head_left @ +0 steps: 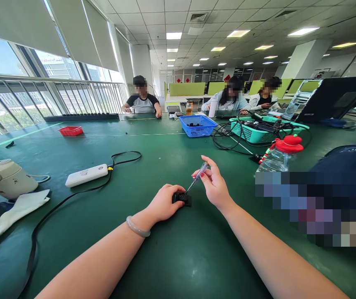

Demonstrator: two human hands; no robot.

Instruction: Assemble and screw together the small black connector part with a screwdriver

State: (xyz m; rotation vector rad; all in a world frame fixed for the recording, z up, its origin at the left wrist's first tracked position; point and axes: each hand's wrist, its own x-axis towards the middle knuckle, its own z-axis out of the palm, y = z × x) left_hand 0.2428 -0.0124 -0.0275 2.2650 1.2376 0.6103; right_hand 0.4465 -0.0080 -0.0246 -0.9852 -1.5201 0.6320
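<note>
My left hand (pixel 166 202) is closed round a small black part (pixel 184 199) and holds it on the green table top. What exactly the part is, I cannot make out. A screwdriver (pixel 200 172) with a clear handle is pinched in the fingers of my right hand (pixel 214 186). Its shaft slants down to the left, and the tip meets the top of the black part. A pale bangle (pixel 137 227) is on my left wrist.
Left lie a white power bank (pixel 86 175) with a black strap and a red tray (pixel 71 131). Ahead stand a blue basket (pixel 198 132) and a green basket (pixel 252 136) of cables. A red-lidded bottle (pixel 279 155) is at right. Several people sit across the table.
</note>
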